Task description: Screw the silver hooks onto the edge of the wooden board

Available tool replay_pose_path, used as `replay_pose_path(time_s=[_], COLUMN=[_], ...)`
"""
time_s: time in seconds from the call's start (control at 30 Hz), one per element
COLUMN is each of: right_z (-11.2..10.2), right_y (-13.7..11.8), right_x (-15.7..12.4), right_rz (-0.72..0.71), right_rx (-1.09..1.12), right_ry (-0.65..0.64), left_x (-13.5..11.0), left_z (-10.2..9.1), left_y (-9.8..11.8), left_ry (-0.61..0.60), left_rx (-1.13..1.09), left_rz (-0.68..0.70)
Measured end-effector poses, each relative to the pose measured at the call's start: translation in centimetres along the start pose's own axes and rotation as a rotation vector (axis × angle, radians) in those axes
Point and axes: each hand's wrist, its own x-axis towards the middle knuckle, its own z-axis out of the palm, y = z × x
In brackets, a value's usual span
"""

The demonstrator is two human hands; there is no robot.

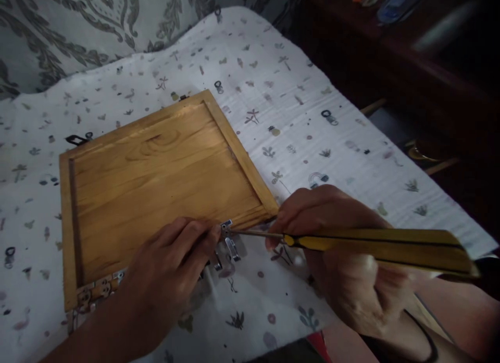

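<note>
A shallow wooden panel with a raised frame (156, 165) lies on a patterned cloth. My left hand (172, 269) rests over its near edge, fingers close together and tips pressed against a shiny metal clip (231, 243). More metal fittings (103, 287) line that edge to the left, partly covered by the hand. In my right hand (347, 269) is a screwdriver (383, 244) with a yellow, black-striped handle. Its thin shaft points left, and the tip meets the metal clip beside my left fingertips. The exact contact is too small to make out.
The white printed cloth (297, 113) spreads under the panel. Two small dark fittings stick out at the panel's far edge, one a black clasp (78, 139). Patterned fabric (97, 29) stands behind. Dark red furniture (351, 45) with a blue object (402, 6) on it is at upper right.
</note>
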Motion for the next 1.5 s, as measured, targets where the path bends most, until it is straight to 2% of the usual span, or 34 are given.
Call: replay_pose_path(time_s=[0.1, 0.2, 0.57, 0.67, 0.93, 1.13, 1.33, 1.5], right_z=[0.0, 0.1, 0.4, 0.5, 0.7, 1.3, 1.4, 1.5], right_y=[-0.3, -0.8, -0.5, -0.5, -1.8, -2.0, -2.0, -1.7], right_x=[0.3, 0.8, 0.8, 0.8, 0.9, 1.3, 1.0, 0.6], right_rz=[-0.074, -0.064, -0.105, -0.106, -0.081, -0.067, -0.041, -0.069], right_rx=[-0.001, -0.032, -0.099, -0.093, -0.128, -0.229, -0.227, -0.215], right_ry=[-0.095, -0.138, -0.146, -0.146, -0.165, -0.22, -0.188, -0.155], left_x=[0.0, 0.1, 0.2, 0.1, 0.3, 0.6, 0.6, 0.4], left_z=[0.0, 0.0, -0.2, -0.1, 0.3, 0.1, 0.3, 0.0], left_y=[0.0, 0.1, 0.1, 0.3, 0.6, 0.5, 0.7, 0.7], left_ry=[0.008, 0.025, 0.031, 0.035, 0.097, 0.08, 0.097, 0.071], left_rx=[0.013, 0.02, 0.043, 0.03, 0.034, -0.05, 0.011, -0.026], left_rz=[-0.007, -0.005, 0.024, -0.009, -0.036, -0.051, -0.055, -0.036])
